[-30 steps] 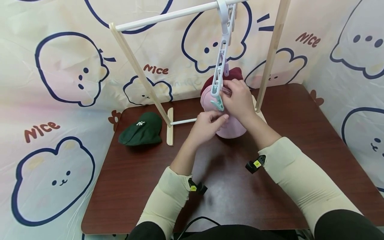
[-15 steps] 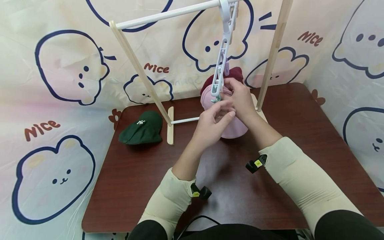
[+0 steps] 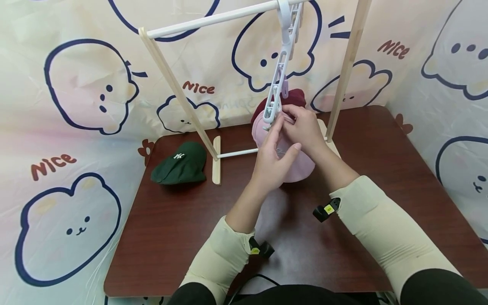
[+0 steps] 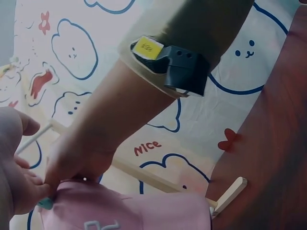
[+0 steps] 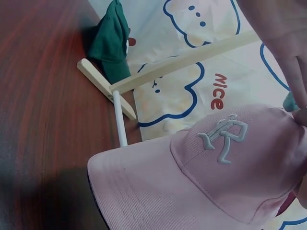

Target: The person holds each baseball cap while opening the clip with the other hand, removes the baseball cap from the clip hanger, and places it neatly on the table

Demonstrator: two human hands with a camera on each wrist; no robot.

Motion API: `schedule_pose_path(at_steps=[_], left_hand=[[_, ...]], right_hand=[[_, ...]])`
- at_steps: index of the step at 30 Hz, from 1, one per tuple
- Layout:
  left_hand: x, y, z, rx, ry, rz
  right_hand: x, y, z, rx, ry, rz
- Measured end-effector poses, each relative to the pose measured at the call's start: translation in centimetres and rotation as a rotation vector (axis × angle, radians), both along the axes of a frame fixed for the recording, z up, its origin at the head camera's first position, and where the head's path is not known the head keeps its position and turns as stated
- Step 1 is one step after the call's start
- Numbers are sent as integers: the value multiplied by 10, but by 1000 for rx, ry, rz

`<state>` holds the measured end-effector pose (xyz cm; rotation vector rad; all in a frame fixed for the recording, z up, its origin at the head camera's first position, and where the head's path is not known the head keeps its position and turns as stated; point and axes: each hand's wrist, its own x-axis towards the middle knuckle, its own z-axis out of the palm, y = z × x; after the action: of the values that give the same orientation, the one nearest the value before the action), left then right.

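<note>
A pink baseball cap (image 3: pixel 299 168) with a grey embroidered letter hangs brim down under the near end of a pale clip hanger (image 3: pixel 286 42). My right hand (image 3: pixel 308 131) pinches the top edge of the cap close below that end. My left hand (image 3: pixel 271 163) has its fingers stretched up to the hanger's end, its thumb standing apart. In the left wrist view those fingers touch a teal clip (image 4: pixel 45 203) at the cap's edge. The right wrist view shows the cap's crown and brim, the clip mostly covered by fingers. Behind the pink cap is a burgundy cap (image 3: pixel 296 97), partly hidden.
The hanger hooks over a white rod (image 3: pixel 213 20) between wooden posts (image 3: pixel 348 63). A green cap (image 3: pixel 183 163) lies left of the stand on the brown table (image 3: pixel 164 241). A purple clip (image 3: pixel 285 89) hangs farther back on the hanger. A printed cloth covers the walls behind.
My left hand has moved up and forward from the cap's front to the hanger's end, its fingers straightening. The hanger's end and pink cap have swung slightly left. My right hand keeps its pinch.
</note>
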<state>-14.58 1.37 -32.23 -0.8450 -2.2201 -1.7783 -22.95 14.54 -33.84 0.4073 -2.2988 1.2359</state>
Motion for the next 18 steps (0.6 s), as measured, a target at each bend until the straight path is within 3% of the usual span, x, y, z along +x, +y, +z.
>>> schedule_pose_path(at_steps=[4, 7, 18], left_hand=[[-7, 1, -15, -43, 44, 55], [-8, 3, -21, -66, 64, 76], [-3, 12, -25, -58, 40, 140]], right_hand=[[0, -3, 1, -7, 0, -3], [0, -4, 0, -13, -10, -2], [0, -7, 5, -86, -68, 35]])
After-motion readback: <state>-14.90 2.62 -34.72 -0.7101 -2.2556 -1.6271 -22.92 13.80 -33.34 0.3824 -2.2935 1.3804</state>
